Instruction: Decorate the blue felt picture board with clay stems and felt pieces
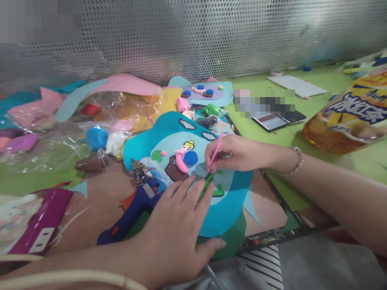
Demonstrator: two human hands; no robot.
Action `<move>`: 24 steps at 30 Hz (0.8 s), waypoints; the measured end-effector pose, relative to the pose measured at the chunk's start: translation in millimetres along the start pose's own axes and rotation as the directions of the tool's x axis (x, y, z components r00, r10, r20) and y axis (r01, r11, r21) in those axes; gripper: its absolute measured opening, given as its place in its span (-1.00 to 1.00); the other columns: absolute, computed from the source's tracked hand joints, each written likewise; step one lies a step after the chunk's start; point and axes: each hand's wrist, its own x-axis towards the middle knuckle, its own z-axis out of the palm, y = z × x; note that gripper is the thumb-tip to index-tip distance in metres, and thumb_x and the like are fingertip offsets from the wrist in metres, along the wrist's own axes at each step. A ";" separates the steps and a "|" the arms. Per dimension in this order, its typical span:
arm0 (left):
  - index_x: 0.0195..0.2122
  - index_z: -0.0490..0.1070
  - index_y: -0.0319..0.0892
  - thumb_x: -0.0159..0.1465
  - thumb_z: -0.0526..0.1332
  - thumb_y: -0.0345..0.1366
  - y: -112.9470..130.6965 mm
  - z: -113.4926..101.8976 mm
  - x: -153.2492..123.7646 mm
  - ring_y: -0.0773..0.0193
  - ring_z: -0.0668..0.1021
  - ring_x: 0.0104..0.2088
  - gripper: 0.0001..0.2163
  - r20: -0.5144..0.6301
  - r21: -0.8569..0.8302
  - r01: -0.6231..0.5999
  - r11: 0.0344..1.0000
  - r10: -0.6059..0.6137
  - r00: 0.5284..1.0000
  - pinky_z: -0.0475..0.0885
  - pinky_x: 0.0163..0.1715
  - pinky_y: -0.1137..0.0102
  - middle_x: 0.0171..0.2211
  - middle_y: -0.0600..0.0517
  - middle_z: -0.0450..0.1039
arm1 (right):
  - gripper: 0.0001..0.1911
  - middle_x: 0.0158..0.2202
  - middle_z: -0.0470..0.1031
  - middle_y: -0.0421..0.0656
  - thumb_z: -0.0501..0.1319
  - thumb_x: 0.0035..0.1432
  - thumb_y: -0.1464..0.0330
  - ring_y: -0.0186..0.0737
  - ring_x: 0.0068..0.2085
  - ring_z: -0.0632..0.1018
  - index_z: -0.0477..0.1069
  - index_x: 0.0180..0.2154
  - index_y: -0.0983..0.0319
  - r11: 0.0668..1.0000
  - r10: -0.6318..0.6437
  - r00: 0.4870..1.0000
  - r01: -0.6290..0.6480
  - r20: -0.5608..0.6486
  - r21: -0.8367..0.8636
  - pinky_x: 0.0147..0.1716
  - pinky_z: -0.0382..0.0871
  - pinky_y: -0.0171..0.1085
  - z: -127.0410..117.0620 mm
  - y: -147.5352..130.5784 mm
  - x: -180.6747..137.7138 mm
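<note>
A thin pink clay modelling tool (pixel 217 149) is pinched between the thumb and fingers of my right hand (pixel 234 151). Its lower tip meets a dark-green clay strip (pixel 206 187) on the blue paper picture (pixel 238 189). Fingers stretched out, my left hand (pixel 178 225) lies on the lower part of that picture, beside the strip. On the paper's light-blue middle sit a pink and yellow clay mermaid-like figure (pixel 182 160), a blue clay disc (pixel 190 158), a brown clay rock shape (pixel 176 170) and green clay leaves (pixel 156 156).
A blue glue gun (pixel 130 217) lies left of the picture. Bagged clay lumps (pixel 96 137) and cut paper (pixel 130 85) fill the back left. On the right are a phone (pixel 270 121) and a large tea bottle (pixel 335 131). A perforated metal panel (pixel 193 40) rises behind.
</note>
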 end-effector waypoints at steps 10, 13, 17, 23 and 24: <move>0.21 0.15 -0.27 0.26 -0.09 0.13 0.4 -1.9 1.6 -0.15 0.20 0.14 -0.34 0.014 0.008 -0.003 1.000 0.003 1.000 0.13 0.04 0.00 0.20 -0.22 0.13 | -0.96 -0.40 0.49 -0.18 0.16 0.10 0.51 -0.36 -0.35 0.51 0.34 -0.38 0.29 0.999 0.017 1.000 -0.017 0.003 0.032 -0.34 0.40 -0.36 -0.5 -0.5 -0.7; 0.21 0.15 -0.28 0.26 -0.09 0.12 0.4 -2.7 2.8 -0.15 0.21 0.14 -0.35 0.013 0.009 0.000 1.000 -0.001 1.000 0.13 0.04 -0.01 0.19 -0.22 0.14 | -0.97 -0.40 0.49 -0.17 0.16 0.11 0.50 -0.37 -0.35 0.50 0.34 -0.37 0.30 1.000 0.011 1.000 -0.011 0.003 0.018 -0.35 0.39 -0.37 -0.7 0.3 -0.2; 0.21 0.14 -0.26 0.26 -0.08 0.12 0.1 -2.2 2.9 -0.14 0.21 0.14 -0.35 0.005 0.009 -0.002 1.000 0.002 1.000 0.12 0.05 0.00 0.19 -0.21 0.14 | -0.99 -0.40 0.48 -0.16 0.17 0.12 0.49 -0.37 -0.36 0.50 0.35 -0.36 0.31 1.000 -0.001 1.000 0.000 0.006 0.003 -0.34 0.38 -0.36 -1.3 0.9 -0.9; 0.23 0.11 -0.24 0.26 -0.09 0.12 -0.2 -1.4 2.0 -0.13 0.21 0.14 -0.35 0.012 0.008 -0.002 1.000 0.002 1.000 0.12 0.05 0.00 0.19 -0.21 0.15 | -0.95 -0.40 0.49 -0.18 0.18 0.09 0.52 -0.36 -0.36 0.51 0.33 -0.37 0.30 1.000 -0.004 1.000 0.004 -0.013 0.020 -0.34 0.40 -0.36 -2.6 2.2 -1.8; 0.23 0.10 -0.24 0.26 -0.09 0.12 -0.3 -1.4 2.1 -0.13 0.21 0.14 -0.35 0.009 0.008 -0.003 1.000 0.003 1.000 0.12 0.05 0.00 0.19 -0.21 0.15 | -0.95 -0.40 0.49 -0.18 0.18 0.10 0.52 -0.36 -0.36 0.51 0.33 -0.37 0.30 1.000 -0.005 1.000 0.005 -0.013 0.014 -0.34 0.40 -0.36 -2.8 2.6 -1.8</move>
